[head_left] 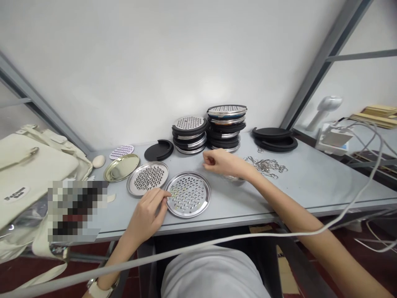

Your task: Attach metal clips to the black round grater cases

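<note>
A round metal grater plate (188,195) lies near the table's front edge. My left hand (149,213) has its thumb and fingertips closed at the left rim of this plate. My right hand (221,162) is above the table, past the plate's upper right, its fingers curled into a pinch; whatever they hold is hidden. Partly under my right wrist sits a small shiny item (235,179) whose kind I cannot make out. A second round grater plate (148,179) rests left of the first, beside a gold-toned round dish (122,167).
Two stacks of black-rimmed graters (190,134) stand against the wall, with a black round holder (159,150) to their left. Metal hooks or clips (268,165) lie in a pile on the right, near more black holders (274,139). A white cable (248,236) crosses in front.
</note>
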Available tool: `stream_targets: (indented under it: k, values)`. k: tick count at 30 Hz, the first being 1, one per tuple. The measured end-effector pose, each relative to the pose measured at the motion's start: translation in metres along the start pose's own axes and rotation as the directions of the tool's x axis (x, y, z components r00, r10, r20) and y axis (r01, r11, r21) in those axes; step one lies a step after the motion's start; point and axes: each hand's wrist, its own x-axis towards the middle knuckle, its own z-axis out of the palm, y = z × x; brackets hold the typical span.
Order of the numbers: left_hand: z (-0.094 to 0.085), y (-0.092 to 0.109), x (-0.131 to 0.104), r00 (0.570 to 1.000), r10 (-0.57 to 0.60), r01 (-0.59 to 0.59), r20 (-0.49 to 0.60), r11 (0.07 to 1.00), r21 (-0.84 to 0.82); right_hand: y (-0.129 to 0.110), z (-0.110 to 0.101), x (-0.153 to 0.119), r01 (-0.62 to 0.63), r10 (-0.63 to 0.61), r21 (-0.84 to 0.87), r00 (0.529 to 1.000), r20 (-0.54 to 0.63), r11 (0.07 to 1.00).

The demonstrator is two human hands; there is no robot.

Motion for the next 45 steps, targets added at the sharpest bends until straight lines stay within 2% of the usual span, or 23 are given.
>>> stream_targets:
  k: [3, 6, 9, 11, 14, 17, 19, 20, 22, 24, 26, 28, 30, 37, 45]
  values:
    - [0.001, -0.001, -0.001, 0.999, -0.032, 0.032, -0.036, 0.999, -0.002, -0.003, -0.019, -0.006, 0.003, 0.007, 0.073, 0.989, -0.148, 0.997]
    - [0.002, -0.001, -0.002, 0.993, -0.102, 0.102, -0.064, 0.995, -0.006, -0.003, -0.033, -0.012, 0.067, 0.007, 0.272, 0.965, -0.264, 0.96]
    - [0.002, -0.002, -0.001, 0.987, -0.154, 0.153, -0.051, 0.988, -0.016, -0.004, -0.04, -0.014, 0.159, 0.007, 0.487, 0.947, -0.321, 0.859]
    - [0.003, -0.003, -0.001, 0.986, -0.163, 0.162, -0.045, 0.986, -0.038, -0.004, -0.04, -0.012, 0.185, 0.008, 0.567, 0.947, -0.32, 0.802]
    - [0.004, -0.003, -0.001, 0.986, -0.163, 0.16, -0.041, 0.984, -0.072, -0.002, -0.026, -0.004, 0.144, 0.027, 0.652, 0.969, -0.244, 0.744]
    - [0.003, -0.002, -0.001, 0.982, -0.189, 0.185, -0.031, 0.978, -0.1, 0.001, 0.0, 0.008, 0.018, 0.044, 0.742, 0.997, -0.064, 0.67]
    - [0.003, -0.001, -0.001, 0.978, -0.206, 0.201, -0.026, 0.972, -0.121, 0.003, 0.017, 0.014, -0.082, 0.043, 0.76, 0.997, 0.072, 0.645]
    - [0.002, -0.001, -0.001, 0.976, -0.215, 0.21, -0.025, 0.969, -0.13, 0.004, 0.023, 0.016, -0.106, 0.042, 0.763, 0.994, 0.103, 0.638]
    - [0.002, 0.0, -0.001, 0.972, -0.234, 0.228, -0.029, 0.964, -0.138, 0.006, 0.032, 0.018, -0.111, 0.037, 0.726, 0.992, 0.117, 0.679]
    - [0.001, 0.002, 0.0, 0.971, -0.238, 0.233, -0.027, 0.963, -0.137, 0.009, 0.037, 0.019, -0.078, 0.041, 0.616, 0.996, 0.073, 0.784]
    - [0.001, 0.002, 0.001, 0.974, -0.224, 0.22, -0.017, 0.967, -0.131, 0.012, 0.04, 0.02, -0.013, 0.024, 0.425, 0.999, -0.022, 0.905]
    - [0.0, 0.003, 0.002, 0.978, -0.207, 0.204, -0.008, 0.971, -0.125, 0.014, 0.042, 0.02, 0.046, -0.027, 0.236, 0.996, -0.082, 0.971]
    - [0.0, 0.003, 0.003, 0.98, -0.199, 0.197, 0.0, 0.974, -0.107, 0.016, 0.044, 0.02, 0.068, -0.054, 0.157, 0.995, -0.087, 0.985]
    - [-0.002, 0.005, 0.004, 0.981, -0.173, 0.174, 0.083, 0.985, 0.005, 0.016, 0.053, 0.017, 0.082, -0.082, 0.064, 0.997, -0.008, 0.995]
    - [-0.001, 0.005, 0.005, 0.982, -0.173, 0.173, 0.08, 0.985, 0.016, 0.015, 0.054, 0.017, 0.121, -0.121, 0.061, 0.993, -0.004, 0.991]
